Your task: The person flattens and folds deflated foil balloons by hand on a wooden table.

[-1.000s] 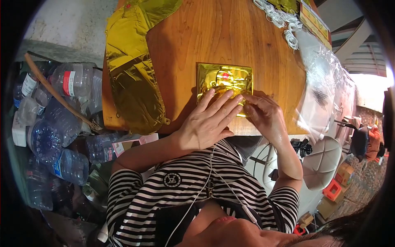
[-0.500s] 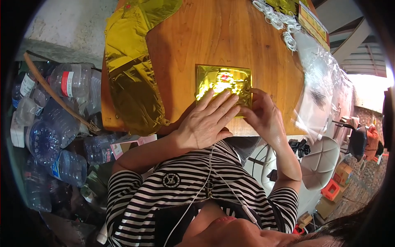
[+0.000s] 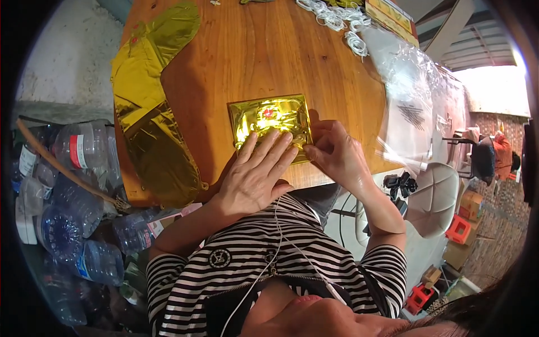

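A folded square of shiny gold foil (image 3: 270,108) with a small red mark lies on the wooden table (image 3: 236,50), close to its near edge. My left hand (image 3: 254,177) rests flat on the lower part of the foil, fingers stretched out and a little apart. At the right edge of the square, my right hand (image 3: 339,154) has thumb and forefinger closed on the foil's lower right corner, the other fingers curled. Off to the left lies a long, flat, unfolded gold foil piece (image 3: 160,149), bent near the top and also marked red. My palm hides the square's near edge.
Loops of white string (image 3: 355,44) and a yellow printed packet (image 3: 390,21) lie at the far right. Clear plastic bags (image 3: 412,90) cover the table's right side. Several empty plastic bottles (image 3: 62,216) pile up left of the table. A pale padded chair (image 3: 435,194) stands at right.
The whole view has shifted, so table and foil appear further left. My left hand still lies flat on the foil; my right hand stays at its right edge, its fingers more curled.
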### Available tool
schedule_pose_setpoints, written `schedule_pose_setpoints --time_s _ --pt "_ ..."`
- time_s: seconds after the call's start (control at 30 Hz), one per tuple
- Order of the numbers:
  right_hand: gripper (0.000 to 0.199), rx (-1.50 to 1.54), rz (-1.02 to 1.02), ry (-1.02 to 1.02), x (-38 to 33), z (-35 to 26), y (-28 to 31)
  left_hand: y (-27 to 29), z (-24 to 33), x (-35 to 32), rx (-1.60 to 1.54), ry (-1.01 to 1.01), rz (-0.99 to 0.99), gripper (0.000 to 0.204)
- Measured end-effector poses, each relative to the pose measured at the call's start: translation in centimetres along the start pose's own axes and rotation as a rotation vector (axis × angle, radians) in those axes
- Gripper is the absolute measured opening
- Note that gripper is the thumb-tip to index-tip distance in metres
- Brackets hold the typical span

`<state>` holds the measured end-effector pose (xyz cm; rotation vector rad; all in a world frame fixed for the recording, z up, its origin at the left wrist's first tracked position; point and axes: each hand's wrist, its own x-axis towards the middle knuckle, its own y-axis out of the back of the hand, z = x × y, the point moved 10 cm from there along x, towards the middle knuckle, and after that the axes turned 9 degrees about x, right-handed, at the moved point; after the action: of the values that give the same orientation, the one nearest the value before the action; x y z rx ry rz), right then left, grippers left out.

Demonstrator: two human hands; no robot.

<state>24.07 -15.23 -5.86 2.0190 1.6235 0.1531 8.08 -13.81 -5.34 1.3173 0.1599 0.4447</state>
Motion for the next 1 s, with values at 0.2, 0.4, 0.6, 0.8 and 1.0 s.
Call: schedule_pose_setpoints --time_s 0.2,0.4,0.6,0.8,1.0 --pt "0.041 -0.034 -0.063 -0.024 0.1 0.3 -0.4 -0.1 0.3 -0.2 0.003 0.002 0.011 0.080" --pt "0.040 -0.016 -0.025 0.025 -0.1 0.2 -0.3 0.8 0.5 0.4 0.073 -0.019 0.026 0.077" --pt "0.039 -0.024 -0.036 -0.004 -0.1 0.1 -0.4 -0.3 -0.1 0.4 0.017 -0.024 0.001 0.079" --pt "0.035 -0.012 -0.027 0.027 0.1 0.2 -0.3 -0.6 -0.2 0.5 -0.015 -0.019 -0.039 0.078" --pt "0.031 -0.083 0.021 0.056 0.0 -0.2 -0.3 -0.7 -0.3 0.4 0.006 -0.033 -0.016 0.075"
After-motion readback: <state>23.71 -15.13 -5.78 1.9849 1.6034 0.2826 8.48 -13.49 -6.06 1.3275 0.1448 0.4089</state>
